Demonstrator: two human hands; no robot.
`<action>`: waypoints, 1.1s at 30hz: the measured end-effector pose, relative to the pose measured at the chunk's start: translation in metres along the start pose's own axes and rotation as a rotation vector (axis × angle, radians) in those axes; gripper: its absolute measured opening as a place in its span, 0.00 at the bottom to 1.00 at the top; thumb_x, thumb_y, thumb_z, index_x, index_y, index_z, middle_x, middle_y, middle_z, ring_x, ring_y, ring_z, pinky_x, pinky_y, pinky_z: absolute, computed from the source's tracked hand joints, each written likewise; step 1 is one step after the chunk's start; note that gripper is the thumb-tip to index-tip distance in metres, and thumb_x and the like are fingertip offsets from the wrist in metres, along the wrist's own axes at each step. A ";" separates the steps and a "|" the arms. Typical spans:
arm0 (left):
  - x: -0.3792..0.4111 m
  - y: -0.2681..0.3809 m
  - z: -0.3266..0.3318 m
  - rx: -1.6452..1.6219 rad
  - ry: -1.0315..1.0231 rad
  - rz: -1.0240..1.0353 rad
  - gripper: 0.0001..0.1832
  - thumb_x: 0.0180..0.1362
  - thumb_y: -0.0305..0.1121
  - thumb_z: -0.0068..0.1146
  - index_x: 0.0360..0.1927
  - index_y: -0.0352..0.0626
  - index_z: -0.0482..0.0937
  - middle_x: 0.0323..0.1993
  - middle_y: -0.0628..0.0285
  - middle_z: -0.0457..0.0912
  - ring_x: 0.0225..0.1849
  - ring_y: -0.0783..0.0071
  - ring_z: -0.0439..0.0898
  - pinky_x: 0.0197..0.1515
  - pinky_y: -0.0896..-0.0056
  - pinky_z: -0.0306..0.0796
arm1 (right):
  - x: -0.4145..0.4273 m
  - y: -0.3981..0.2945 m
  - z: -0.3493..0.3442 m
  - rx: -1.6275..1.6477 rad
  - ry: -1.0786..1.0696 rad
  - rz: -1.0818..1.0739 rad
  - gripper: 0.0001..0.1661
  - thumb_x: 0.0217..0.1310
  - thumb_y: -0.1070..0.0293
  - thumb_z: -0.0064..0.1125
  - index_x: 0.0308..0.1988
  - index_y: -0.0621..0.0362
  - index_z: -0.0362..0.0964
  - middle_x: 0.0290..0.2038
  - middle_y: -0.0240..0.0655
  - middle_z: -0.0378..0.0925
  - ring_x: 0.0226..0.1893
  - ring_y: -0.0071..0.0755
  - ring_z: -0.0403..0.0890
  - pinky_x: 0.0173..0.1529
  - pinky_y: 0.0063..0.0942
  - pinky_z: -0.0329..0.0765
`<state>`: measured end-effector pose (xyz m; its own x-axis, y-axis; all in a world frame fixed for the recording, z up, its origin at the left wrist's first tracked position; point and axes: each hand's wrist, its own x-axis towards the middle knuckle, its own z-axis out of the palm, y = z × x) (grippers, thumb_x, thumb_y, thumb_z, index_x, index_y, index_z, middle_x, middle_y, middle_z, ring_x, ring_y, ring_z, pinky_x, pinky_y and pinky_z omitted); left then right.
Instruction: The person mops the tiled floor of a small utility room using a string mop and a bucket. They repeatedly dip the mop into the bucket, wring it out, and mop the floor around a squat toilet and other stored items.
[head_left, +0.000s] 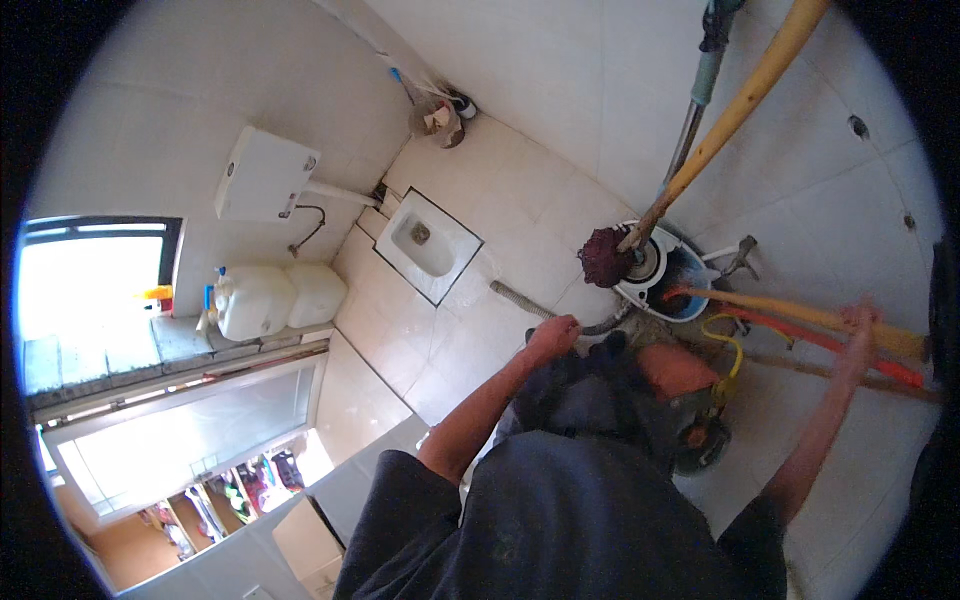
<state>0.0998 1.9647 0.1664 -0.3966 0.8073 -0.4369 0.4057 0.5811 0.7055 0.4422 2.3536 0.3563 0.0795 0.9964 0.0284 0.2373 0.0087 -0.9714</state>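
Note:
My right hand (860, 319) is closed around a pale wooden handle (795, 309). The far end of that handle dips into a blue-and-white mop bucket (694, 304), where a small orange part shows. My left hand (553, 339) hangs by my knee with its fingers curled, just beside a grey corrugated hose (525, 300). Whether it holds anything is hidden. A dark red mop head (604, 257) rests at the bucket's wringer, near the lower end of a thicker wooden pole (735, 112). A metal pole with a green sleeve (705, 79) stands next to it.
A squat toilet (427, 244) is set in the tiled floor. White plastic jugs (259, 304) stand on a ledge under the window. A cistern (266, 174) hangs on the wall. Beside my right arm lie a red pole (814, 332) and a yellow hose (735, 360). A bagged bin (439, 124) sits in the corner.

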 end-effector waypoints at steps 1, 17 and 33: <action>0.002 0.009 -0.001 -0.021 -0.029 0.014 0.16 0.55 0.41 0.45 0.35 0.38 0.75 0.29 0.47 0.78 0.34 0.48 0.76 0.38 0.56 0.69 | -0.001 -0.004 -0.005 0.067 -0.059 -0.010 0.08 0.61 0.63 0.46 0.32 0.54 0.67 0.24 0.28 0.66 0.27 0.24 0.67 0.41 0.25 0.67; 0.098 0.117 0.033 0.044 -0.126 0.306 0.14 0.56 0.40 0.46 0.34 0.38 0.73 0.28 0.45 0.77 0.34 0.47 0.76 0.35 0.54 0.69 | -0.016 -0.129 -0.015 0.362 -0.494 -0.135 0.12 0.58 0.65 0.50 0.23 0.50 0.59 0.16 0.25 0.61 0.20 0.19 0.65 0.28 0.22 0.65; 0.223 0.248 0.113 0.234 -0.216 0.503 0.16 0.52 0.33 0.46 0.44 0.40 0.70 0.44 0.47 0.72 0.43 0.49 0.72 0.44 0.55 0.68 | -0.021 -0.068 0.007 0.142 -0.002 -0.068 0.04 0.58 0.69 0.49 0.30 0.51 0.62 0.17 0.23 0.59 0.18 0.17 0.61 0.25 0.20 0.62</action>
<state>0.2048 2.3004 0.1806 0.0582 0.9777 -0.2016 0.6808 0.1088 0.7243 0.4181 2.3327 0.4198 0.0663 0.9933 0.0945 0.1024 0.0874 -0.9909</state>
